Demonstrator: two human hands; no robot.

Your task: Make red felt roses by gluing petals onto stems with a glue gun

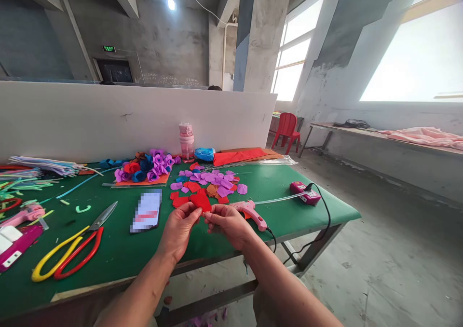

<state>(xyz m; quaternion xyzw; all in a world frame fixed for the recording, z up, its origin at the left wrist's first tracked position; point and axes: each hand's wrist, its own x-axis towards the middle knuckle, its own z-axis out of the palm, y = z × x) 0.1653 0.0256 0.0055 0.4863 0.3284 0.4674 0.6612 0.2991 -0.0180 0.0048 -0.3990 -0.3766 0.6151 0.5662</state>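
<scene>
Between my two hands, over the table's front edge, is a red paper petal point(200, 201). My left hand point(182, 225) pinches its lower left side between thumb and forefinger. At its lower right, my right hand point(227, 223) pinches the same petal, fingertips close to the left ones. Just beyond lie loose purple petals point(217, 177) and red petals point(180, 201), with a few orange and blue ones. A pink glue gun point(253, 213) with a clear glue stick lies right beside my right hand. A phone point(146, 211) rests to the left of my left hand.
Scissors point(79, 247) with yellow and red handles lie at left, near a second pink glue gun point(25, 214) and pipe cleaners point(47, 165). Finished paper flowers point(148, 165), a pink bottle point(186, 141) and red sheets point(238, 156) stand along the back. A magenta power strip point(304, 193) sits at right, its cord hanging over the edge.
</scene>
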